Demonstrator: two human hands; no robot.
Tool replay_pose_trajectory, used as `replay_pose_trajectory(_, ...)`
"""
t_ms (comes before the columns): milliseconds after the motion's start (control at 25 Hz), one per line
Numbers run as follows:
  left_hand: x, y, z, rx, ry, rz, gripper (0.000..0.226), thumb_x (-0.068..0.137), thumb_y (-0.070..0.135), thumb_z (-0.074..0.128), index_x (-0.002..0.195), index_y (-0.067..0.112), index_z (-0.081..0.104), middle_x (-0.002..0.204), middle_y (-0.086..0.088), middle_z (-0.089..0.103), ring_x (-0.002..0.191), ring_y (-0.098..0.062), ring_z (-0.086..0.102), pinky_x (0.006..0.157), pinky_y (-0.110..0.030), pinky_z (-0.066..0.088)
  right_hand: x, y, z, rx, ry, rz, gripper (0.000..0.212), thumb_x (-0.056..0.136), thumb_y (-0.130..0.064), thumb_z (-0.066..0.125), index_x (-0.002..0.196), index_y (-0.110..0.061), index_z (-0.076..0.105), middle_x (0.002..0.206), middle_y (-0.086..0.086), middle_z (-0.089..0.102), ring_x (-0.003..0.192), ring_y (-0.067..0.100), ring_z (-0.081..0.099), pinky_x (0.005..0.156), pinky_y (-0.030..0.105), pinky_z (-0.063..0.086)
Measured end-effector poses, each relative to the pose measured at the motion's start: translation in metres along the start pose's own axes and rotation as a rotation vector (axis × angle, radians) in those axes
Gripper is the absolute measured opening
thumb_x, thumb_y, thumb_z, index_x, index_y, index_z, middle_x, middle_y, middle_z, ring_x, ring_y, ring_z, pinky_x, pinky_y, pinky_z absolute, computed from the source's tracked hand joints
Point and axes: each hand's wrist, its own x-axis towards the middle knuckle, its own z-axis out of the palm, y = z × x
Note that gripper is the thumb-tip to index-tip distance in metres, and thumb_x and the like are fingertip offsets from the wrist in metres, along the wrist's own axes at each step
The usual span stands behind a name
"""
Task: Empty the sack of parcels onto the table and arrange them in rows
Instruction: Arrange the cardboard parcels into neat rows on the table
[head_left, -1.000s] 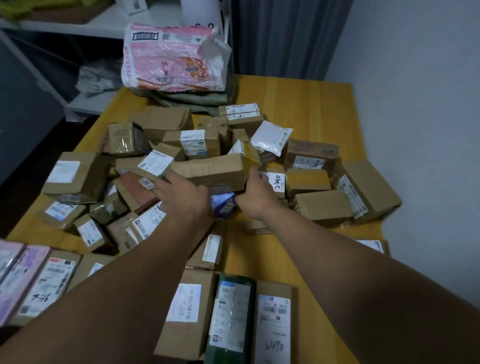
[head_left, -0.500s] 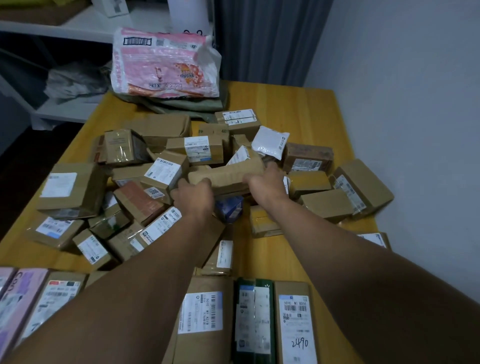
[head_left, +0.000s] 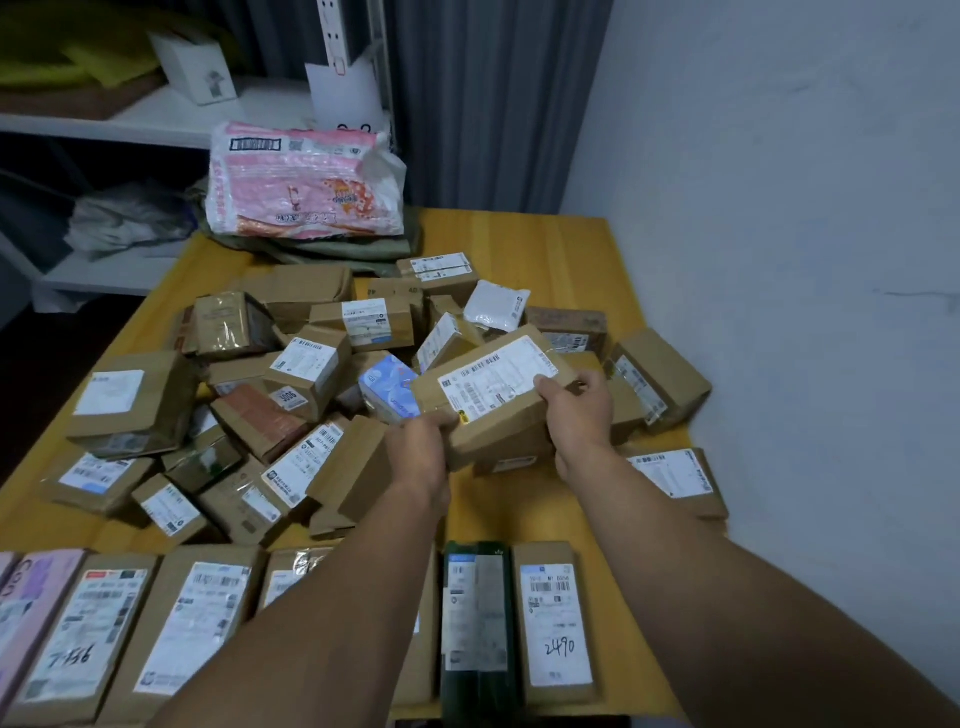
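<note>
Parcel (head_left: 493, 400) of brown cardboard with a white label is held by both hands above the loose pile (head_left: 306, 369) in the middle of the desk (head_left: 545, 244). The left hand (head_left: 423, 441) grips its near left corner with fingers (head_left: 440, 420) curled on the edge. The right hand (head_left: 576, 410) grips the right end, thumb on the label. The parcel is tilted. A blue packet (head_left: 389, 387) lies just beside it. A row of parcels (head_left: 208, 613) lies along the near edge, 1 box (head_left: 556, 623) marked 2490. The olive sack (head_left: 353, 252) lies at the far end, under a pink package (head_left: 306, 182).
</note>
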Motion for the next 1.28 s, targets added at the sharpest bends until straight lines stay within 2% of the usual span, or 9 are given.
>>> replay_pose_trajectory(120,-0.017,-0.027,0.009,-0.052,-0.064,-0.036,0.041,0.075,0.005,0.064,0.115,0.012,0.068,0.106,-0.007,0.077,0.108,-0.031,0.069,0.094,-0.05,0.054,-0.002,0.006,-0.038,0.083,-0.04,0.024,0.035,0.089,-0.014,0.075,0.116,-0.023,0.054,0.112,0.001,0.066,0.102,0.017,0.064,0.084,0.034,0.055)
replay_pose_trajectory(400,-0.056,-0.08,0.025,-0.139,-0.129,-0.034,0.034,0.089,0.012,0.064,0.121,0.023,0.061,0.112,-0.005,0.073,0.104,-0.025,0.065,0.084,-0.047,0.058,-0.012,0.031,-0.11,0.133,-0.083,0.146,0.054,0.085,-0.016,0.075,0.131,-0.013,0.048,0.124,0.008,0.064,0.107,0.021,0.063,0.093,0.046,0.055)
replay_pose_trajectory(560,-0.056,-0.088,0.034,0.045,-0.05,-0.015,0.053,0.071,0.005,0.076,0.121,0.011,0.061,0.111,-0.013,0.072,0.094,-0.023,0.069,0.063,-0.033,0.056,-0.012,0.032,-0.151,-0.625,-0.098,-0.026,0.091,0.078,-0.019,0.08,0.153,-0.022,0.029,0.149,0.009,0.04,0.13,0.03,0.048,0.101,0.048,0.051)
replay_pose_trajectory(640,-0.06,-0.088,0.044,0.204,-0.133,-0.008,0.051,0.068,0.003,0.075,0.117,0.006,0.062,0.104,-0.014,0.073,0.087,-0.023,0.071,0.062,-0.032,0.055,-0.009,0.023,-0.165,-0.775,-0.284,-0.114,0.084,0.08,-0.026,0.08,0.152,-0.023,0.037,0.147,0.005,0.049,0.124,0.024,0.057,0.098,0.044,0.054)
replay_pose_trajectory(760,-0.067,-0.096,0.054,0.383,-0.241,-0.085,0.027,0.069,0.002,0.07,0.096,0.001,0.068,0.091,-0.016,0.075,0.078,-0.028,0.07,0.067,-0.034,0.055,-0.013,0.027,-0.179,-0.715,-0.544,0.046,0.06,0.085,-0.032,0.079,0.137,-0.02,0.052,0.114,-0.005,0.072,0.089,0.012,0.074,0.071,0.029,0.058)
replay_pose_trajectory(960,-0.056,-0.123,0.056,0.482,-0.225,-0.109,0.018,0.085,0.007,0.066,0.103,0.006,0.061,0.104,-0.015,0.071,0.088,-0.028,0.067,0.074,-0.038,0.055,-0.01,0.071,-0.206,-0.588,-0.576,0.248,0.04,0.092,-0.028,0.073,0.129,-0.021,0.063,0.109,-0.006,0.077,0.097,0.014,0.074,0.07,0.03,0.056)
replay_pose_trajectory(1080,-0.034,-0.149,0.048,0.864,-0.171,-0.035,0.042,0.091,0.008,0.06,0.133,0.005,0.053,0.124,-0.012,0.061,0.102,-0.026,0.06,0.076,-0.034,0.05,-0.003,0.095,-0.23,-0.541,-0.483,0.365,0.031,0.096,-0.02,0.069,0.126,-0.014,0.064,0.103,0.001,0.078,0.088,0.019,0.075,0.05,0.025,0.054)
replay_pose_trajectory(1200,-0.022,-0.173,0.037,1.364,-0.254,0.142,0.055,0.09,0.008,0.052,0.144,0.007,0.047,0.136,-0.018,0.054,0.12,-0.035,0.055,0.094,-0.04,0.053,0.005,0.116,-0.245,-0.559,-0.413,0.453,0.03,0.096,-0.017,0.068,0.125,-0.014,0.063,0.097,0.001,0.077,0.086,0.021,0.073,0.061,0.034,0.056)
replay_pose_trajectory(1280,-0.018,-0.184,0.036,1.629,-0.345,0.286,0.056,0.09,0.014,0.055,0.145,0.008,0.045,0.143,-0.016,0.049,0.135,-0.034,0.042,0.112,-0.042,0.038,0.009,0.131,-0.244,-0.559,-0.399,0.489,0.031,0.096,-0.017,0.068,0.126,-0.015,0.061,0.097,0.002,0.075,0.085,0.02,0.072,0.063,0.036,0.055)
